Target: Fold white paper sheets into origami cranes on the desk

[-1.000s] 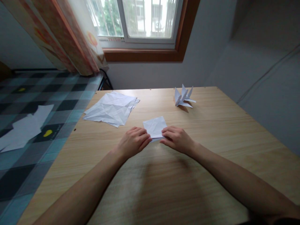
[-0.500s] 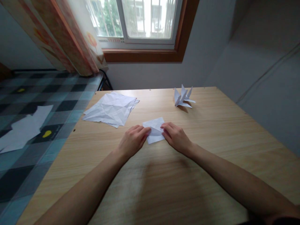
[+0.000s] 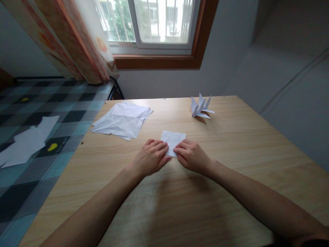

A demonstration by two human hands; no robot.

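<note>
A small folded white paper (image 3: pixel 172 139) lies flat on the wooden table (image 3: pixel 231 164) in front of me. My left hand (image 3: pixel 151 157) rests on its near left corner with the fingers pressed together on the paper. My right hand (image 3: pixel 191 156) grips the near right edge, fingers curled over it. The paper's near edge is hidden under my fingertips. A finished white origami figure (image 3: pixel 200 107) stands further back on the right, away from both hands.
A stack of creased white sheets (image 3: pixel 121 119) lies at the back left of the table. Left of the table is a checked blue and black cover (image 3: pixel 38 103) with loose white paper (image 3: pixel 25 140). A curtain (image 3: pixel 77 44) and window (image 3: pixel 151 24) are behind.
The folded paper has turned and shifted slightly right between my hands. Both hands have moved closer together at its near edge.
</note>
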